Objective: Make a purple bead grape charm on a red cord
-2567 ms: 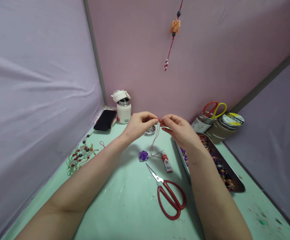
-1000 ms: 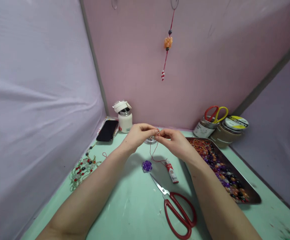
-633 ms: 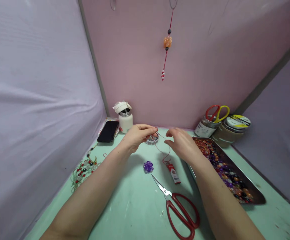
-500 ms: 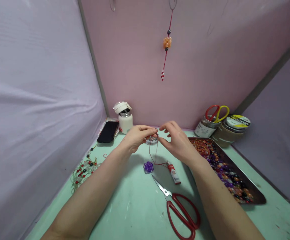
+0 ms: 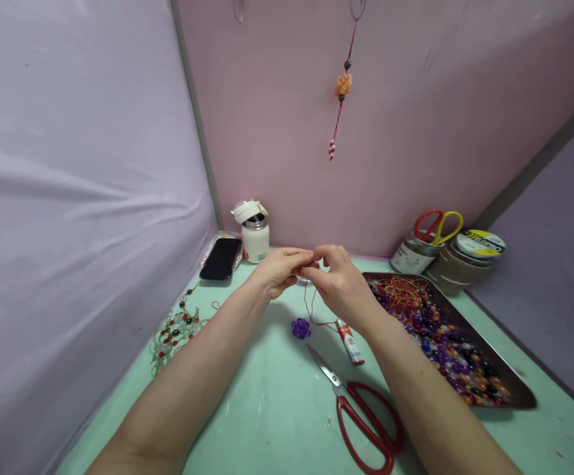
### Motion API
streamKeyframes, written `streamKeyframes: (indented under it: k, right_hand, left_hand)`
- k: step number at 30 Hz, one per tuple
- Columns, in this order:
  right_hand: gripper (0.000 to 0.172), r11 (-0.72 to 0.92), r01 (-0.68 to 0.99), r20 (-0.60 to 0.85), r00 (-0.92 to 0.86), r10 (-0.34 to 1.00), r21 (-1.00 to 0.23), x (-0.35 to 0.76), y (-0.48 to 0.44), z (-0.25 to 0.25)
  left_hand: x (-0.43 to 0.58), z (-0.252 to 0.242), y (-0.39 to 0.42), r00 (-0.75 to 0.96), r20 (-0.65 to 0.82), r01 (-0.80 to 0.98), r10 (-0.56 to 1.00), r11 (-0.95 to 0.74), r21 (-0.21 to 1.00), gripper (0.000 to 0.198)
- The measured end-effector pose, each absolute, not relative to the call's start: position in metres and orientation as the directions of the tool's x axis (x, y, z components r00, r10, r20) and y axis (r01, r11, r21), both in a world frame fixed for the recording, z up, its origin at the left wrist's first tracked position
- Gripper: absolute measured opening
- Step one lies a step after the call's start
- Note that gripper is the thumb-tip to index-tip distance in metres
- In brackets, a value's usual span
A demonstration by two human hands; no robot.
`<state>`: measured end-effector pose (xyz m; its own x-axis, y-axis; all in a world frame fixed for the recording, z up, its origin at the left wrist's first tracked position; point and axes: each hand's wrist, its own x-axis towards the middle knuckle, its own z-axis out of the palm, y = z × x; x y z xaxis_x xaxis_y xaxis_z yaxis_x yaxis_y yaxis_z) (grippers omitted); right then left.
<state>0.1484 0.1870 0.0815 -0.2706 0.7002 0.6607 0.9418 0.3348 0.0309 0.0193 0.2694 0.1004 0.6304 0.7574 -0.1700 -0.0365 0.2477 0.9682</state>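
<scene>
My left hand (image 5: 283, 269) pinches a thin red cord (image 5: 309, 305) above the table, and the cord hangs down in a loop below the fingers. My right hand (image 5: 337, 280) meets it from the right, its thumb and forefinger closed at the same spot on the cord. Fingers hide the point where they meet. Under the hands lies a purple bead ball (image 5: 301, 328). The cord trails to a red and white lighter (image 5: 350, 342). Nearer me, scissors with red handles (image 5: 361, 409) rest on the table. Behind the hands a small clear round dish (image 5: 303, 280) is mostly covered.
A dark tray (image 5: 523, 400) of loose beads and cord stands at right, with jars (image 5: 412, 257) and red and yellow scissors (image 5: 438, 227) behind. At left are a phone (image 5: 221, 258), a white bottle (image 5: 256, 241) and beaded strings (image 5: 174, 333). A beaded pendant (image 5: 343, 85) hangs on the wall.
My right hand has closed in on the left, from spread fingers to a pinch at the cord. The whole view has shifted slightly, so things appear further right.
</scene>
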Motion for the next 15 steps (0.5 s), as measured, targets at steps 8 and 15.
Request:
streamKeyframes:
  k: [8,15]
  right_hand:
    - [0.011,0.510,0.839,0.616,-0.303,0.727,-0.189,0.143,0.179,0.093]
    - [0.007,0.608,0.630,0.487,-0.384,0.784,-0.482,0.141,0.168,0.109]
  left_hand:
    - [0.022,0.092,0.272,0.593,-0.162,-0.061,0.789,0.244,0.968,0.019]
    - [0.023,0.077,0.287,0.569,-0.183,-0.063,0.802,0.265,0.962,0.028]
